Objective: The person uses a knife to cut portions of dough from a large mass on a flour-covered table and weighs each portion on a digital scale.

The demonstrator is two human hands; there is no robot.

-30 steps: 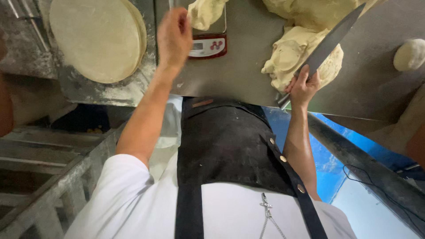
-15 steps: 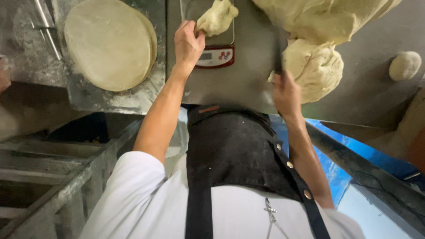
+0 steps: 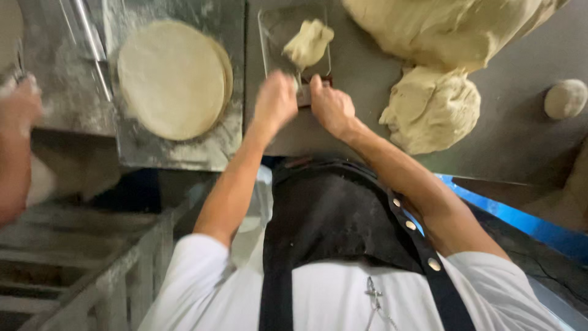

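Observation:
A small lump of dough (image 3: 309,43) lies on the clear tray of a kitchen scale (image 3: 272,27) on the grey worktop (image 3: 367,73). My left hand (image 3: 275,98) is at the scale's front edge, fingers curled and blurred. My right hand (image 3: 331,107) is beside it, its fingers over the front of the scale. No knife shows in either hand, and I cannot make out whether they hold anything. A big mass of dough (image 3: 447,27) lies to the right at the back, with a cut lump (image 3: 432,107) in front of it.
A stack of flat dough rounds (image 3: 174,79) sits on a floured metal tray (image 3: 184,153) to the left. A small dough ball (image 3: 566,98) lies far right. Another person's arm (image 3: 18,141) reaches in at the left edge. A blue edge (image 3: 514,214) runs below the worktop.
My right hand has come left from the cut lump to the scale, and the knife it held is out of sight. My left hand has dropped from the dough on the scale to its front edge.

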